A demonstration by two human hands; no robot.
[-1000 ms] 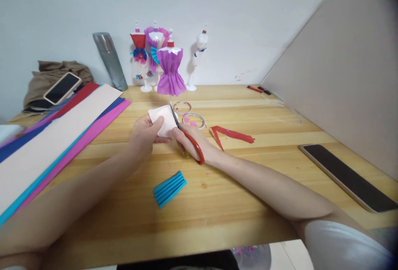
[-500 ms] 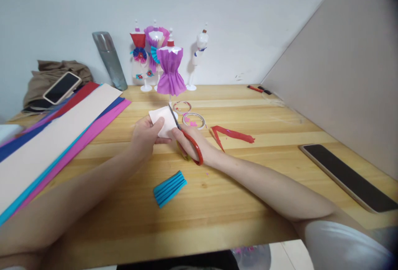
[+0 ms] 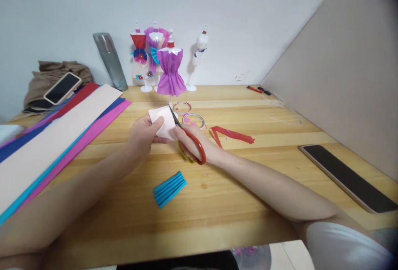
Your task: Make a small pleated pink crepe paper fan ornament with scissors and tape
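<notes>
My left hand (image 3: pixel 145 131) pinches a small pale pink paper piece (image 3: pixel 163 117) between thumb and fingers. In my right hand (image 3: pixel 190 137) are scissors (image 3: pixel 201 148) with red and yellow handles, their dark blades lying at the right edge of the paper. Just behind the paper stands a small dress form in a purple crepe dress (image 3: pixel 170 73). A pleated blue paper piece (image 3: pixel 169 189) lies on the wooden table (image 3: pixel 236 216) nearer to me. To the right of the scissors is a bent red paper strip (image 3: pixel 234 134).
Long coloured paper sheets (image 3: pixel 65 125) cover the left side, near a phone (image 3: pixel 63 88) and a bottle (image 3: pixel 110 61). More dress forms (image 3: pixel 139 61) stand by the wall. Tape rings (image 3: pixel 193 120) lie mid-table, and a larger dark device (image 3: pixel 348 177) is at the right.
The scissors' handles have shifted slightly right and spread a little, with the yellow one showing more. My left hand and the paper have hardly moved.
</notes>
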